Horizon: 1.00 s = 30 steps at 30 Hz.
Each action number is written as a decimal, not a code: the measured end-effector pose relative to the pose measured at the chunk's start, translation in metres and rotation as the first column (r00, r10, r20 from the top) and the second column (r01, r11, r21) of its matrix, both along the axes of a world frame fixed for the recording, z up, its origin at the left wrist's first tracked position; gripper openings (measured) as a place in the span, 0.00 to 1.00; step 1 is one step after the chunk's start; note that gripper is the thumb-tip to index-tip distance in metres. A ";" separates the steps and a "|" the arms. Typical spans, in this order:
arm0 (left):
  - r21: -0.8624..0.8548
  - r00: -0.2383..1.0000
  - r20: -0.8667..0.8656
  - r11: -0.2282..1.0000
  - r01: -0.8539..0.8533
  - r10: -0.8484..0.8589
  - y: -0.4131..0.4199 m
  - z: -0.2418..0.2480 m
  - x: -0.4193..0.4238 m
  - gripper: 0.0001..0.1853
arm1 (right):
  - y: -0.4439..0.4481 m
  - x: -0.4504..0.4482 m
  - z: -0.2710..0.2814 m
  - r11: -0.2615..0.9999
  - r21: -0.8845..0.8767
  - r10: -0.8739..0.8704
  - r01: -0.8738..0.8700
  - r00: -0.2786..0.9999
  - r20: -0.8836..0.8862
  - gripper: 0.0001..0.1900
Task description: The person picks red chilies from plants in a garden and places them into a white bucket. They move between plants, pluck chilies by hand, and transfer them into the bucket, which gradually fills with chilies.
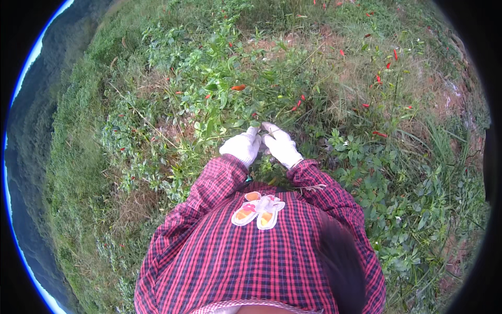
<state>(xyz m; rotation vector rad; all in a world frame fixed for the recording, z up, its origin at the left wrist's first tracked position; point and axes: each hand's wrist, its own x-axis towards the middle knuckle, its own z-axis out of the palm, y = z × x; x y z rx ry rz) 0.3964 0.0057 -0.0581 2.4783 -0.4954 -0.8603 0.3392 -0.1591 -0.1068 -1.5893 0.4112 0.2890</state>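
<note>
Both hands wear white knit gloves and meet in front of my chest, low among the pepper plants. My left hand [241, 146] has its fingers bent at the leafy stems of a chili pepper plant [231, 106]. Beside it, my right hand [282, 148] curls its fingers in from the right, the fingertips of the two close together. Whether either holds a pepper or stem is hidden by the gloves and leaves. A red chili pepper [254, 115] hangs just beyond the fingertips. Farther off are an orange-red pepper [238, 87] and a small red pepper [299, 103].
More red peppers [379, 134] dot the plants to the right. A dry stalk [145, 119] slants through the growth on the left. Dry grass [345, 94] and patches of reddish soil show between plants. Dark wooded hills [31, 129] rise at the far left.
</note>
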 end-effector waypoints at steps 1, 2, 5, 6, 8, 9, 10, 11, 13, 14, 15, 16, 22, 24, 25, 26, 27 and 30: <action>0.049 0.999 -0.038 0.998 0.033 -0.032 -0.001 -0.006 -0.002 0.27 | -0.005 -0.004 0.004 1.000 0.008 0.000 -0.001 0.999 0.034 0.22; -0.026 1.000 0.000 1.000 0.001 -0.001 -0.001 -0.010 -0.006 0.27 | -0.012 -0.008 0.009 0.990 0.123 -0.050 0.068 0.989 -0.141 0.23; -0.063 1.000 -0.024 0.998 -0.005 0.004 0.001 -0.016 -0.012 0.28 | -0.026 -0.014 0.021 0.897 0.210 -0.364 0.389 0.920 -0.149 0.19; -0.079 1.000 -0.029 0.997 0.008 -0.010 0.003 -0.016 -0.012 0.28 | -0.029 -0.013 0.024 0.855 0.171 -0.461 0.489 0.869 -0.183 0.18; -0.103 0.998 -0.057 0.994 0.019 -0.025 0.007 -0.014 -0.014 0.28 | -0.033 -0.006 0.030 0.835 0.010 -0.545 0.550 0.829 -0.123 0.15; -0.103 0.995 -0.081 0.994 0.047 -0.055 0.008 -0.012 -0.016 0.28 | -0.037 -0.002 0.034 0.880 -0.140 -0.471 0.454 0.872 -0.132 0.14; -0.117 0.997 -0.057 0.992 0.044 -0.051 0.008 -0.010 -0.017 0.27 | -0.040 0.004 0.036 0.894 -0.286 -0.361 0.346 0.933 0.000 0.14; -0.121 0.996 -0.060 0.991 0.058 -0.066 0.006 -0.008 -0.020 0.26 | -0.046 0.012 0.038 0.853 -0.462 -0.260 0.245 0.965 0.032 0.15; -0.136 0.994 -0.062 0.987 0.085 -0.094 -0.001 -0.002 -0.023 0.25 | -0.060 0.029 0.037 0.357 -0.914 0.161 0.193 0.951 0.263 0.17; -0.160 0.994 -0.039 0.983 0.091 -0.098 -0.006 0.001 -0.023 0.25 | -0.068 0.033 0.034 0.285 -0.958 0.152 0.005 0.987 0.051 0.16; -0.138 0.989 -0.004 0.980 0.144 -0.146 -0.010 0.004 -0.026 0.25 | -0.077 0.035 0.029 0.244 -0.960 0.131 -0.138 0.985 -0.108 0.15; -0.138 0.985 -0.013 0.976 0.166 -0.170 -0.014 0.007 -0.028 0.25 | -0.085 0.034 0.022 0.141 -0.957 0.192 -0.254 0.955 -0.225 0.15; -0.082 0.968 -0.063 0.968 0.236 -0.241 -0.019 0.009 -0.032 0.25 | -0.114 0.025 -0.024 -0.169 -0.900 0.246 -0.402 0.867 -0.434 0.15; -0.102 0.967 -0.004 0.962 0.252 -0.253 -0.016 0.005 -0.031 0.27 | -0.113 0.023 -0.026 -0.352 -0.902 0.375 -0.249 0.846 -0.380 0.14; -0.104 0.963 0.008 0.958 0.267 -0.268 -0.015 0.003 -0.030 0.28 | -0.112 0.023 -0.024 -0.118 -0.924 0.325 -0.364 0.865 -0.382 0.15; -0.084 0.952 -0.064 0.952 0.293 -0.298 -0.014 0.001 -0.030 0.25 | -0.110 0.023 -0.020 0.053 -0.948 0.327 -0.315 0.902 -0.281 0.15; -0.068 0.946 -0.086 0.949 0.309 -0.314 -0.013 -0.001 -0.030 0.25 | -0.109 0.022 -0.015 0.073 -0.903 0.228 -0.423 0.889 -0.398 0.15; -0.099 0.943 -0.068 0.942 0.319 -0.327 -0.012 -0.002 -0.034 0.25 | -0.106 0.022 -0.005 0.078 -0.857 0.166 -0.510 0.854 -0.493 0.17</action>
